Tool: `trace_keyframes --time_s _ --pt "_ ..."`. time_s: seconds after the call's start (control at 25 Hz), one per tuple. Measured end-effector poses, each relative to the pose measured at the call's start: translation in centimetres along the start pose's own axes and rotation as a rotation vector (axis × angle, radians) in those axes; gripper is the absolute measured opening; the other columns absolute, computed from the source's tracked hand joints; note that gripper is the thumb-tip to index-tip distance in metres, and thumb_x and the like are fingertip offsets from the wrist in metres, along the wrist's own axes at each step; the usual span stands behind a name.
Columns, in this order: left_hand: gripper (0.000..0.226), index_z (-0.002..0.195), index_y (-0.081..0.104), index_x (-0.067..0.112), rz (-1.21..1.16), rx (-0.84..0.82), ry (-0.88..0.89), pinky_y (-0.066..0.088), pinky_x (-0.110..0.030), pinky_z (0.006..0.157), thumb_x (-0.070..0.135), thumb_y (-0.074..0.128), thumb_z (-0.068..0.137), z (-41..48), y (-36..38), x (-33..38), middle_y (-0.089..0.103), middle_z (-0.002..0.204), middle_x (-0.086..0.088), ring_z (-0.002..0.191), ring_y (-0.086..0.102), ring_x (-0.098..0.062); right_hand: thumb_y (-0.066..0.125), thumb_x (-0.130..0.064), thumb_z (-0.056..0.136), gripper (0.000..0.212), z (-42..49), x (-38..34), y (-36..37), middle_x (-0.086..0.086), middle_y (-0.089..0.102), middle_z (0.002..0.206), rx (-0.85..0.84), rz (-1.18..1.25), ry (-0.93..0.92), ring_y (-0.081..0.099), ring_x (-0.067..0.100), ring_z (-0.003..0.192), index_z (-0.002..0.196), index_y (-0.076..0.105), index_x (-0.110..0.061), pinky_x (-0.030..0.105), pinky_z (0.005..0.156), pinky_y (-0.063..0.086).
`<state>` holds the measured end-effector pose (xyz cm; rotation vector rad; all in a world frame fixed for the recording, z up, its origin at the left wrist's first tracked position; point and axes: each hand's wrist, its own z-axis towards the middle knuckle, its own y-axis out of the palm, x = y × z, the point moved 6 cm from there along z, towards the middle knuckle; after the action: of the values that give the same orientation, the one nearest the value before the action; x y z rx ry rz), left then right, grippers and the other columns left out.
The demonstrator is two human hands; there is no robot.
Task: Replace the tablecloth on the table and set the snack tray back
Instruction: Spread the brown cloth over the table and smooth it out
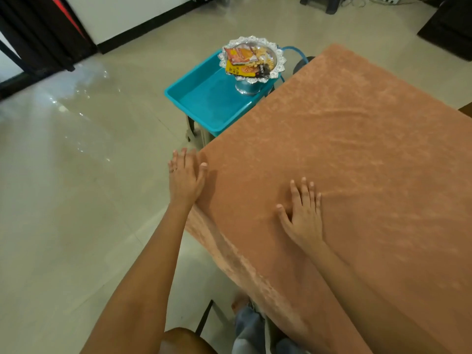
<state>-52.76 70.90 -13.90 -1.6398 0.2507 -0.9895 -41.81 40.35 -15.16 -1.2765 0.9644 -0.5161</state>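
The pale tiled floor fills most of the room, shiny with reflections toward the left. On it stands the worktop, fully covered by an orange-brown velvety tablecloth that lies across the top with faint creases and hangs down over the near edge in soft folds. Just beyond the worktop's far left corner sits a turquoise plastic tub on a small stand, its legs showing below. Inside the tub, at its far end, stands the snack tray, a silver pedestal dish with a scalloped lace-like rim, holding orange, yellow and dark snack packets; it is off the worktop, apart from the cloth. A blue hose or cord curves behind the dish. The person leans over the near corner with both bare arms stretched out. The left hand lies at the left edge of the worktop, fingers straight and together, the thumb pressing on the cloth at the corner; its grip is released, nothing is clasped. A ring shows on one finger. The right hand rests flat on the cloth, fingers spread, palm down, its grip likewise released.
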Motion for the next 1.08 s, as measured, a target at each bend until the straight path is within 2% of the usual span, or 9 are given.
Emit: trace_keyframes --time_s 0.08,0.12,0.4,0.56,0.64,0.72,0.8,0.96,1.08 --pt "0.062 0.152 0.020 0.020 0.083 -0.136 0.013 0.002 -0.049 0.119 0.053 0.025 0.099 1.0 1.8 -0.4 0.021 0.158 -0.010 0.147 0.008 -0.029 0.024 -0.069 0.089 0.081 1.8 -1.6 1.4 0.005 0.006 0.161 -0.053 -0.074 0.000 -0.002 0.023 0.149 0.154 0.014 -0.022 0.050 0.119 -0.004" --pt "0.063 0.153 0.016 0.022 0.124 -0.149 0.014 0.000 -0.049 0.119 0.054 0.024 0.099 1.0 2.3 -0.8 0.020 0.158 -0.009 0.147 0.009 -0.028 0.025 -0.070 0.088 0.083 2.1 -2.3 2.0 0.005 0.007 0.161 -0.068 -0.101 -0.003 0.000 0.023 0.149 0.154 0.013 -0.021 0.050 0.118 -0.005" --pt "0.060 0.152 0.018 0.021 0.135 -0.066 -0.100 -0.013 -0.048 0.116 0.049 0.023 0.100 -1.8 1.6 -3.5 0.019 0.158 -0.010 0.148 -0.003 -0.030 0.027 -0.071 0.089 0.086 0.1 -4.6 2.8 0.006 0.008 0.161 -0.069 -0.144 -0.065 0.000 0.023 0.149 0.154 0.010 -0.017 0.048 0.119 -0.002" --pt "0.061 0.150 0.024 0.005 0.140 0.023 -0.100 -0.006 -0.049 0.119 0.041 0.027 0.100 -1.0 0.1 -1.7 0.014 0.159 -0.016 0.147 -0.003 -0.031 0.027 -0.065 0.092 0.081 -0.2 -4.0 2.1 0.005 0.004 0.162 -0.025 0.003 -0.042 -0.007 0.017 0.148 0.154 0.010 -0.016 0.043 0.120 -0.001" --pt "0.062 0.152 0.018 0.015 0.093 -0.015 0.069 -0.004 -0.046 0.119 0.046 0.025 0.099 0.6 0.4 1.7 0.011 0.160 -0.012 0.148 -0.002 -0.029 0.027 -0.061 0.093 0.078 -0.1 -3.1 1.7 0.007 0.005 0.162 0.024 0.031 0.024 -0.007 0.018 0.149 0.154 0.012 -0.015 0.043 0.120 -0.001" --pt "0.063 0.153 0.010 0.028 0.116 -0.132 0.224 -0.005 -0.046 0.118 0.055 0.020 0.097 1.8 2.1 4.6 0.004 0.161 -0.005 0.148 -0.004 -0.027 0.028 -0.063 0.092 0.080 0.0 -3.1 1.8 0.008 0.009 0.161 0.007 -0.045 0.028 -0.002 0.022 0.149 0.154 0.015 -0.015 0.047 0.120 0.000" --pt "0.065 0.153 0.006 0.033 0.173 -0.208 0.207 -0.006 -0.048 0.118 0.061 0.017 0.095 2.4 3.8 4.7 0.002 0.161 -0.001 0.148 -0.003 -0.026 0.031 -0.065 0.090 0.082 -0.4 -3.8 2.4 0.008 0.012 0.160 -0.047 -0.097 -0.057 0.003 0.024 0.149 0.153 0.018 -0.015 0.050 0.119 0.003" --pt "0.069 0.153 0.008 0.032 0.218 -0.147 0.110 0.002 -0.046 0.119 0.065 0.018 0.093 1.8 4.3 3.2 0.013 0.161 0.000 0.148 0.008 -0.025 0.031 -0.065 0.092 0.078 -1.9 -4.0 2.7 0.003 0.008 0.161 -0.118 -0.058 -0.235 0.001 0.020 0.149 0.154 0.012 -0.021 0.051 0.116 0.011" --pt "0.070 0.153 0.007 0.034 0.208 -0.108 0.107 0.004 -0.043 0.119 0.066 0.018 0.092 1.6 3.9 3.1 0.014 0.160 0.002 0.147 0.010 -0.022 0.035 -0.061 0.093 0.075 -1.5 -4.6 2.3 0.005 0.012 0.161 -0.083 -0.002 -0.175 0.005 0.021 0.149 0.153 0.019 -0.019 0.049 0.116 0.013"
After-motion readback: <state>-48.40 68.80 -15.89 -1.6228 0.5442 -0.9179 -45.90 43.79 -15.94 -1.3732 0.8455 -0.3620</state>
